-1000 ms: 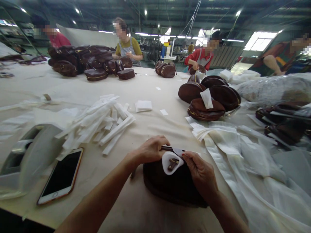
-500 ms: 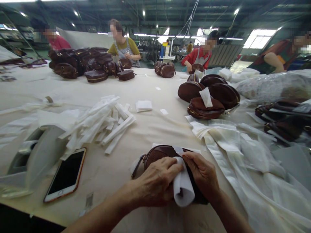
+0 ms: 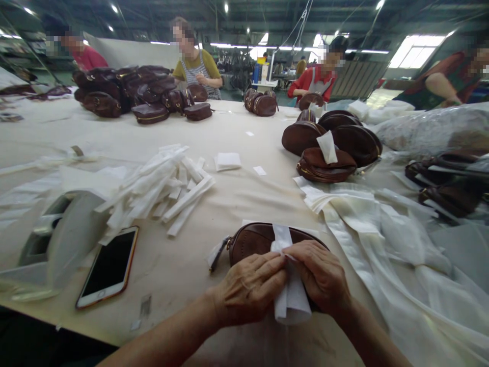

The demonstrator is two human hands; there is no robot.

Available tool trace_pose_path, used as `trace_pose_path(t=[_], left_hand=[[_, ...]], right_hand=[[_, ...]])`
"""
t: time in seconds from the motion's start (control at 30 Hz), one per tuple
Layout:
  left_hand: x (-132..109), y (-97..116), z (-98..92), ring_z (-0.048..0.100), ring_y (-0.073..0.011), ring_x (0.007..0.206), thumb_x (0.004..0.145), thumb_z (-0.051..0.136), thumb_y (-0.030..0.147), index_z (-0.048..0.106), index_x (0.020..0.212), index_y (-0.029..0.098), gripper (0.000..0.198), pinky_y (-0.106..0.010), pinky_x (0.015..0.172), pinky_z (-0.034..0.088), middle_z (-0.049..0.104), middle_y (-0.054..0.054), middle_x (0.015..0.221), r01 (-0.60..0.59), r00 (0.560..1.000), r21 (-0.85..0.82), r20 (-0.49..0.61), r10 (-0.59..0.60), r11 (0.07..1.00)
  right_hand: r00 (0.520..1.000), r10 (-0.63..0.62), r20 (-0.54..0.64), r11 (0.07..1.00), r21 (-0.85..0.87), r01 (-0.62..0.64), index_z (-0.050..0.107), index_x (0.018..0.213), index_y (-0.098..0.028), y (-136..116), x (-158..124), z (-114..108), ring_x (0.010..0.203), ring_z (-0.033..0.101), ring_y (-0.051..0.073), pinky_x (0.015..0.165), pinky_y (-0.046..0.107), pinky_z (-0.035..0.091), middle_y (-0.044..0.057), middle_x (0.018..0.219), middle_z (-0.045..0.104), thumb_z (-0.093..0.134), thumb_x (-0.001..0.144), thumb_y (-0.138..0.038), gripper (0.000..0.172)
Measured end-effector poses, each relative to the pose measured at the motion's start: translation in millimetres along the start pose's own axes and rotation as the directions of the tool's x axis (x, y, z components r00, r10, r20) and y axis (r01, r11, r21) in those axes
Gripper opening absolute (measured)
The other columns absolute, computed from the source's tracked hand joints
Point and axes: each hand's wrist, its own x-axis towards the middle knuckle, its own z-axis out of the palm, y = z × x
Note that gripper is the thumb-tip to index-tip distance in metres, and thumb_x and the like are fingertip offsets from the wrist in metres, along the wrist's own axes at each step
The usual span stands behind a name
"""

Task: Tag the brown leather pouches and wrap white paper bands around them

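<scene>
A small brown leather bag point(image 3: 255, 239) lies on the cream table point(image 3: 229, 137) right in front of me. A white foam strip point(image 3: 290, 295) is wrapped over its front. My left hand point(image 3: 250, 288) presses on the strip's left side with curled fingers. My right hand point(image 3: 323, 278) pinches the strip's right side against the bag. The two hands touch above the strip and hide the front of the bag.
A phone point(image 3: 109, 267) lies face up at the left beside a grey tape dispenser point(image 3: 57, 237). A heap of white foam strips point(image 3: 160, 186) is ahead, finished brown bags point(image 3: 328, 148) and white sheets point(image 3: 367, 219) at the right. Several people work at the far side beside a bag pile point(image 3: 130, 94).
My hands came down over the bag's flap, folded the white strip over the clasp piece and now press it together at the front. The view has dipped slightly.
</scene>
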Motion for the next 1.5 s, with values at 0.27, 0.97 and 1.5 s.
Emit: trace_pose_path(t=[0.27,0.97,1.5], left_hand=[[0,0,-1.4,0.060,-0.0193,0.093,0.092,0.035,0.014,0.055,0.105,0.010,0.023,-0.031,0.079,0.052,0.064,-0.010,0.094,0.004,1.000,-0.077,0.016,-0.003,0.997],[-3,2,3.7,0.061,-0.0176,0.081,0.094,0.033,0.016,0.047,0.117,0.010,0.027,-0.029,0.071,0.053,0.062,-0.010,0.094,0.123,0.991,-0.082,-0.043,-0.126,0.989],[-12,-15,-11.3,0.047,-0.0261,0.125,0.094,0.038,0.012,0.051,0.122,0.006,0.032,-0.039,0.099,0.046,0.055,-0.013,0.129,-0.170,0.962,0.048,0.224,0.155,0.984]], right_hand=[[1.000,-0.008,-0.001,1.000,-0.004,0.008,0.058,0.097,-0.019,-2,4,-1,0.073,0.064,0.016,0.070,0.032,0.051,0.005,0.080,0.068,0.049,0.085,-0.008,0.019],[0.990,-0.080,0.119,0.997,0.009,0.079,0.060,0.107,-0.018,-23,-11,-5,0.086,0.064,0.018,0.077,0.034,0.052,0.009,0.091,0.069,0.047,0.087,-0.008,0.026],[0.885,-0.143,0.443,0.965,-0.136,0.224,0.057,0.121,-0.015,-13,-26,-36,0.109,0.057,0.021,0.092,0.036,0.049,0.011,0.114,0.065,0.043,0.084,-0.005,0.041]])
